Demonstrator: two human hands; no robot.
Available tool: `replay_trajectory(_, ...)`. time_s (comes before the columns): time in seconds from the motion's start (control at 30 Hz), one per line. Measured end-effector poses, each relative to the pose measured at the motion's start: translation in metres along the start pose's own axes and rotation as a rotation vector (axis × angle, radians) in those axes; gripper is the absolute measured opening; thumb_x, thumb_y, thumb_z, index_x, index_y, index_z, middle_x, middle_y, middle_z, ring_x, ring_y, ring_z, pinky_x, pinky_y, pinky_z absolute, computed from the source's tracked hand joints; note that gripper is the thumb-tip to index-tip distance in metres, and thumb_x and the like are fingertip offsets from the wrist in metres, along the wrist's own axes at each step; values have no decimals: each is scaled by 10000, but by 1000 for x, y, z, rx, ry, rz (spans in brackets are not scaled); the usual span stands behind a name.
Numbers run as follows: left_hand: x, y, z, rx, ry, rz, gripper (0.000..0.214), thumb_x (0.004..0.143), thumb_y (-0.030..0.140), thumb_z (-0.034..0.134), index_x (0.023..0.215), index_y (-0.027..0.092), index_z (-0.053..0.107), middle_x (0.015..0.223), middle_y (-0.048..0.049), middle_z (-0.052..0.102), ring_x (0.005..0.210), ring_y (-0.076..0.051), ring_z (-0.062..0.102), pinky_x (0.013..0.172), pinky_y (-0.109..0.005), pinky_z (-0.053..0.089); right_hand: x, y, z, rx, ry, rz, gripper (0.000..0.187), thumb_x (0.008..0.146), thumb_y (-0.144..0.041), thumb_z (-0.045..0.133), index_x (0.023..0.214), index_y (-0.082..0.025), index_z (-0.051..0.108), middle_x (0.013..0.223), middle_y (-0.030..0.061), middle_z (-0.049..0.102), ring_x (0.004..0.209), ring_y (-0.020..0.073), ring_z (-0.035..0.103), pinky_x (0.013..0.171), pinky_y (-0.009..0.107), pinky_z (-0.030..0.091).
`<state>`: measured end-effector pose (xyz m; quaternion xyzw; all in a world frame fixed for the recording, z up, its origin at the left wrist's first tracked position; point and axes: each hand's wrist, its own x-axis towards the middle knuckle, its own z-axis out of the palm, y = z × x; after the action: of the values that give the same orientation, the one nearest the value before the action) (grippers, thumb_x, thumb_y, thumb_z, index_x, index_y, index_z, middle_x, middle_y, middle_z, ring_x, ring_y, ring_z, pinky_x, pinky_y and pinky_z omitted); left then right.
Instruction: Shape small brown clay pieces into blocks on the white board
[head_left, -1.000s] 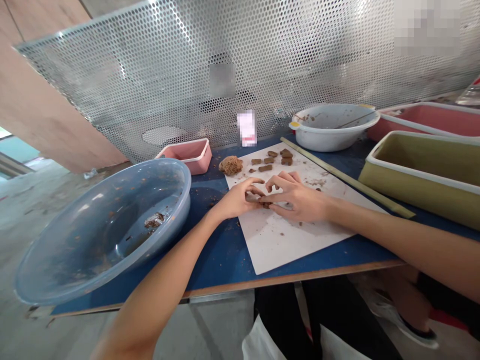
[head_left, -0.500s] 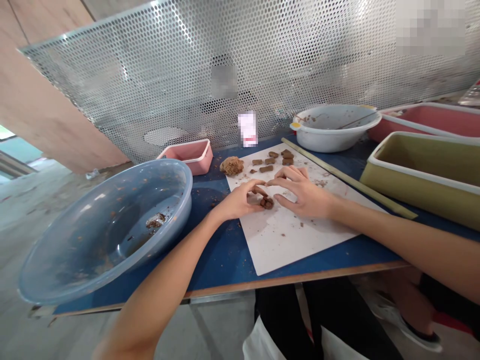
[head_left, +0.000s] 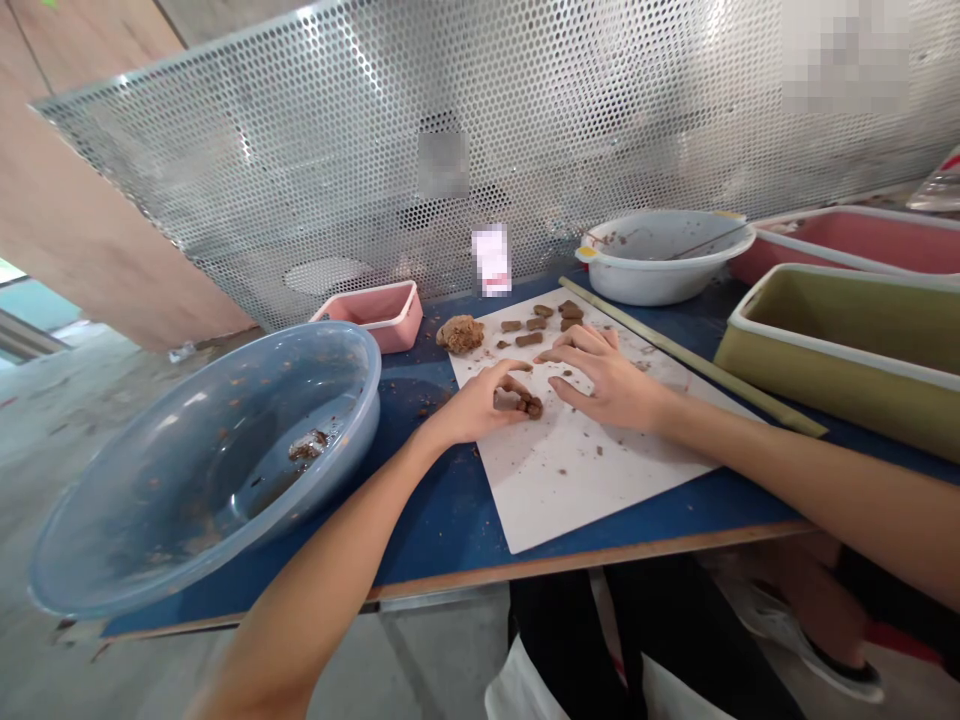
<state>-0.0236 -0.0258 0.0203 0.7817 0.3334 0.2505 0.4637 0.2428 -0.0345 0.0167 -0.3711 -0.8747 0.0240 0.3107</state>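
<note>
A small knobbly lump of brown clay (head_left: 532, 406) sits on a white board (head_left: 536, 500), at the fingertips of my left hand (head_left: 484, 402). The thumb and curled fingers of that hand are closed against the lump, partly covering it. To the right, my right hand (head_left: 600, 375) hovers low over the board with fingers spread and nothing in them. Several short shaped clay pieces (head_left: 529, 339) lie beyond the hands. A larger rough ball of clay (head_left: 460, 334) rests at the board's far left corner.
On the left stands a big blue basin (head_left: 187, 400) with some wet residue. A small pink tub (head_left: 382, 310) is behind it. A pale stick (head_left: 697, 360) runs along the board's right side. Beyond are a white basin (head_left: 667, 270), a green planter (head_left: 840, 350) and a perforated metal screen (head_left: 337, 150).
My right hand's thumb and fingers have drawn slightly away from the clay lump. The lump now sits closer against my left fingertips. The whole view has shifted a little.
</note>
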Motion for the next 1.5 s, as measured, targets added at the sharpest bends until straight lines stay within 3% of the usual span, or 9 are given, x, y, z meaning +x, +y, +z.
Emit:
replay_trajectory(0.17,-1,4,3,50,-6,57,651,930,188,803,1523,221,535,1123,-93,806,1112,-244,804,1089,-457,593,0,0,0,13,-7,-3,261,1122,-365,496,1298,-286,672,1190,100,648,1141,312,614,988,495,393)
replay_trajectory(0.4,-2,1,0,55,9,10,669,945,233,803,1535,256,489,1164,-83,787,1160,-255,782,1114,-468,572,-1,1,1,23,13,-7,252,1119,-358,510,1287,-272,676,1202,105,643,1150,308,602,985,490,386)
replay_trajectory(0.67,-3,1,-3,323,25,36,702,944,248,813,1580,276,517,1214,-88,773,1357,-304,677,1289,-562,422,-1,2,1,12,10,-13,285,1124,-352,509,1327,-276,693,1204,106,636,1152,315,604,984,492,402)
replay_trajectory(0.8,-3,3,-9,256,0,18,790,874,265,892,1571,272,521,1266,-100,785,1365,-317,694,1273,-550,440,-2,3,1,27,9,-81,312,1140,-353,521,1348,-275,739,1218,112,613,1138,302,585,993,493,403)
replay_trajectory(1.0,-4,8,-8,157,52,-37,715,885,382,906,1495,241,560,1223,-93,794,1273,-303,756,1197,-480,513,-3,-3,-1,-28,-106,-279,341,1153,-347,537,1360,-323,808,1332,140,612,1197,326,535,977,507,408)
replay_trajectory(1.5,-3,4,-5,68,68,-73,714,841,339,919,1449,243,558,1177,-85,797,1214,-295,786,1097,-449,591,-4,-7,0,-99,-165,-311,384,1165,-348,516,1395,-355,823,1416,154,613,1257,357,500,985,540,439)
